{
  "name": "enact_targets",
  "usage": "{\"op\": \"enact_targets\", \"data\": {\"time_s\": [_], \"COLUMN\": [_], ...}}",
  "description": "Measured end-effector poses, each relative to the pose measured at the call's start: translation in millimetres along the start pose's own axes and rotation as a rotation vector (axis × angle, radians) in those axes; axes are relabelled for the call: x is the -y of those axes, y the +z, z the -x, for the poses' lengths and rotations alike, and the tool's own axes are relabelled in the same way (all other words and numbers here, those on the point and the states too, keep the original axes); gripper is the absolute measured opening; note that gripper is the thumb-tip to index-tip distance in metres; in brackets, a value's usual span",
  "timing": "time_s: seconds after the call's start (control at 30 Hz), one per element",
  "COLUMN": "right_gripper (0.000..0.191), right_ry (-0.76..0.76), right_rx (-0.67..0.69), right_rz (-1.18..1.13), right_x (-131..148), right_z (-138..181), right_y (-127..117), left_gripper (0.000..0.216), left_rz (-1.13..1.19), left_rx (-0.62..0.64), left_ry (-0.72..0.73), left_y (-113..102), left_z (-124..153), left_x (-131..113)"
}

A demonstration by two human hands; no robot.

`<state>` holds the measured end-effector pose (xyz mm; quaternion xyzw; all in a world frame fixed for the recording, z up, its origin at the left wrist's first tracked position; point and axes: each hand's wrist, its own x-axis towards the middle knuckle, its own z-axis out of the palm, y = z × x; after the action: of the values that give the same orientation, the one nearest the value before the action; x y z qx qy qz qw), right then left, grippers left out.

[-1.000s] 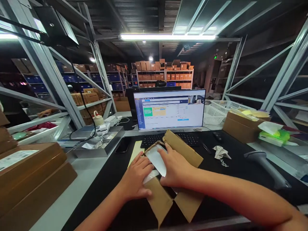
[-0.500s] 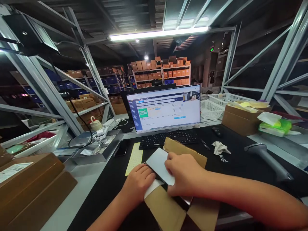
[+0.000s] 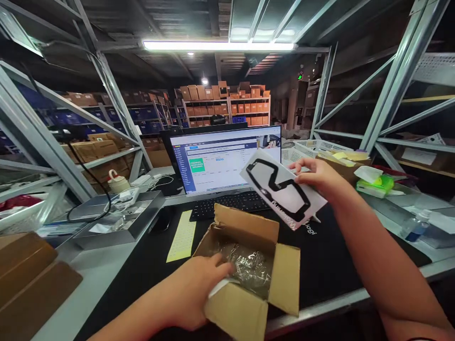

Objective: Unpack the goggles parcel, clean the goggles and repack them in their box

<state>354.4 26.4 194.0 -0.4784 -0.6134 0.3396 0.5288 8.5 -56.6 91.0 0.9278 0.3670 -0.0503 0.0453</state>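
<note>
My right hand (image 3: 314,175) grips the upper right edge of a flat white printed box (image 3: 259,163), holding it tilted in the air before the monitor. A black goggle-like outline and some lettering show on its face. Below and to the left stands an open cardboard box (image 3: 249,222) with its flaps spread. Crumpled clear plastic wrap (image 3: 252,263) lies inside it. My left hand (image 3: 199,286) is closed over the near left side of the cardboard box, fingertips reaching past the rim. A small white piece shows beside that hand on the near flap.
Behind the boxes are a keyboard (image 3: 202,208) and a monitor (image 3: 199,180). A yellow sheet (image 3: 180,237), a phone (image 3: 159,219) and a grey tray (image 3: 131,227) are on the left. Brown cartons (image 3: 31,284) stand at the far left, a spray bottle (image 3: 415,226) at the right.
My right hand has lifted the white box out of the cardboard box, up and to the right, turning its printed face into view. My left hand stays at the cardboard box.
</note>
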Motion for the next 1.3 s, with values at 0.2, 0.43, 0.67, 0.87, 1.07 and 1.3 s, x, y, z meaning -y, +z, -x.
{"op": "enact_targets", "data": {"time_s": [0.2,0.43,0.67,0.87,1.07,1.3], "right_gripper": [0.029,0.021,0.025,0.042,0.055,0.050], "right_ry": [0.144,0.137,-0.016,-0.236,-0.261,-0.318], "right_rx": [-0.099,0.021,0.296,0.491,0.509,0.506], "right_rz": [0.231,0.775,0.707,0.677,0.627,0.706], "right_x": [-65.1,-108.8,-115.9,-142.7,-178.0,-174.4], "right_z": [6.5,6.5,-2.2,4.0,1.2,6.8], "right_y": [-24.4,0.7,37.1,54.2,47.7,48.7], "left_gripper": [0.026,0.023,0.039,0.036,0.033,0.041], "left_rz": [-0.021,0.109,-0.131,-0.462,-0.596,-0.283], "left_rx": [-0.094,-0.086,-0.152,-0.390,-0.333,-0.352], "left_ry": [-0.128,-0.174,-0.175,-0.488,-1.183,-1.465], "left_y": [18.7,8.7,35.1,42.4,8.0,20.6], "left_z": [-4.6,-1.2,-2.3,48.1,93.2,85.8], "left_x": [2.3,-1.9,4.7,38.2,76.3,124.9]}}
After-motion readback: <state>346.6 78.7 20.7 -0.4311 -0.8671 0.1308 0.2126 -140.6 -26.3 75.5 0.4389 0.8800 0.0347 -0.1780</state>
